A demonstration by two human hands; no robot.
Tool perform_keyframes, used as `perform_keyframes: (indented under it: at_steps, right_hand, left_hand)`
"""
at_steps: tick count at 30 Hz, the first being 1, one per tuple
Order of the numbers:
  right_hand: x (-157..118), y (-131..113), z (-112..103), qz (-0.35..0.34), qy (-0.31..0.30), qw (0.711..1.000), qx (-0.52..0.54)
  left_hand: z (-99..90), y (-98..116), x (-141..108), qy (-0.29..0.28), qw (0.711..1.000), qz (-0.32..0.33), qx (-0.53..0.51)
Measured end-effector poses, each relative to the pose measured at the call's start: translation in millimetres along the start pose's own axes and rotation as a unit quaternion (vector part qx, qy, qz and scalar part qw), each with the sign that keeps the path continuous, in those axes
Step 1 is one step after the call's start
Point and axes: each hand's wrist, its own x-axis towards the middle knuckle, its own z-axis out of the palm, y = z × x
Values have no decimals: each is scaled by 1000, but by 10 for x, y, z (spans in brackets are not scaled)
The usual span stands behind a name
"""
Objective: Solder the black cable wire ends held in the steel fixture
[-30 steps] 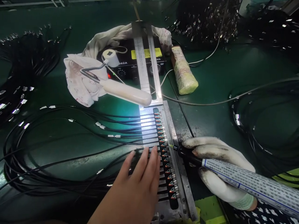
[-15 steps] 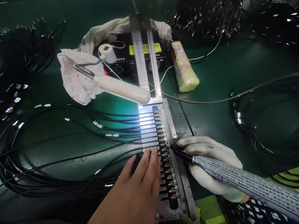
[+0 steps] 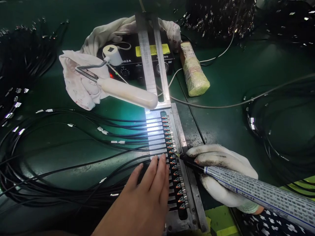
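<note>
A metal jig (image 3: 178, 131) lay lengthwise on the green table (image 3: 221, 127), a row of small connectors (image 3: 170, 146) set along it. Black cables (image 3: 27, 191) ran from those connectors out past the jig's left side into loose loops. The bare left hand (image 3: 149, 193) lay over the jig's left edge with fingers extended and slightly parted, fingertips by the cables near the middle of the row. From the jig's right side, the white-gloved right hand (image 3: 223, 173) gripped a printed tube (image 3: 261, 190) with a black nozzle (image 3: 193, 163), its yellowish tip right at the connectors; whether it touched one could not be told. A white lamp (image 3: 128, 93) shone over the jig's far part. Beyond the jig stood a black control box (image 3: 134, 73), a stained cloth (image 3: 80, 82) around it.
</note>
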Motion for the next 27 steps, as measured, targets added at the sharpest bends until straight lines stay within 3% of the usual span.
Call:
perform_keyframes:
  at_steps: [27]
  right_hand:
    - [3, 6, -4, 1, 3, 1000, 6]
  left_hand:
    - [-21, -6, 5, -4, 1000, -7, 5]
